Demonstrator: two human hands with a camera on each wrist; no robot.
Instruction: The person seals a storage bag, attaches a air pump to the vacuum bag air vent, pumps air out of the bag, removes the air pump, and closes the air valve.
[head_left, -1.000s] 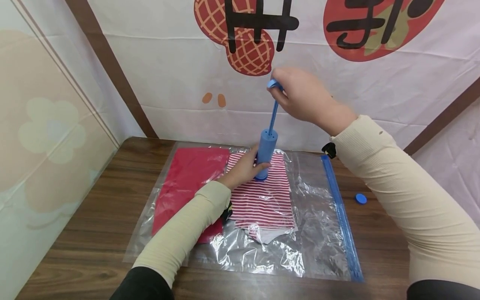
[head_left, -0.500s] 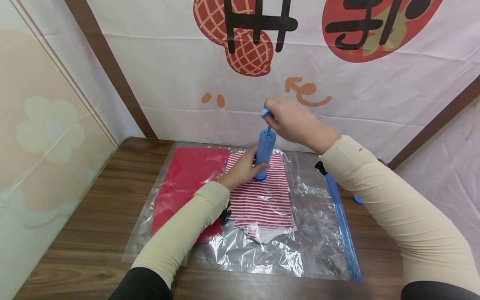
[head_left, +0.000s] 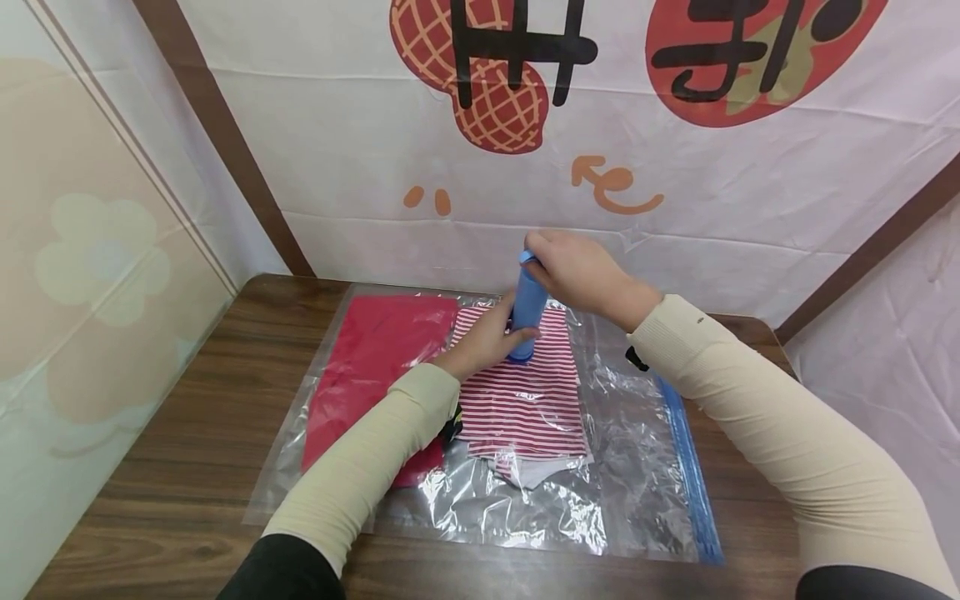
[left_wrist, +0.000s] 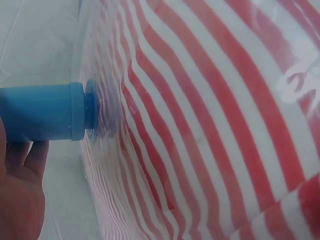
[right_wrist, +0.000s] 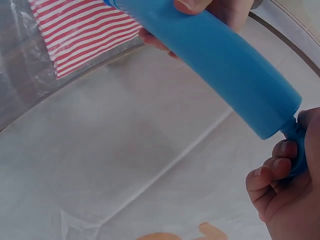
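A blue hand pump (head_left: 529,307) stands upright on the valve of a clear vacuum storage bag (head_left: 637,467). My left hand (head_left: 483,337) grips the pump's barrel low down, thumb on the near side. My right hand (head_left: 577,271) holds the handle at the top, fingers curled round it in the right wrist view, with the handle close to the barrel's end. Under the film lie a folded red-and-white striped garment (head_left: 525,408), beneath the pump, and a folded red cloth (head_left: 375,367) to its left. In the left wrist view the pump's nozzle end (left_wrist: 89,111) meets the round valve.
The bag lies flat on a brown wooden table (head_left: 172,442), its blue zip edge (head_left: 690,475) on the right. A printed fabric sheet (head_left: 337,150) hangs right behind the table, and another stands at the left. My right sleeve (head_left: 772,442) crosses over the table's right side.
My right hand has come down with the handle, sliding the rod into the barrel. The left hand and the bag hold still. The small blue cap at the right is now hidden behind my right sleeve.
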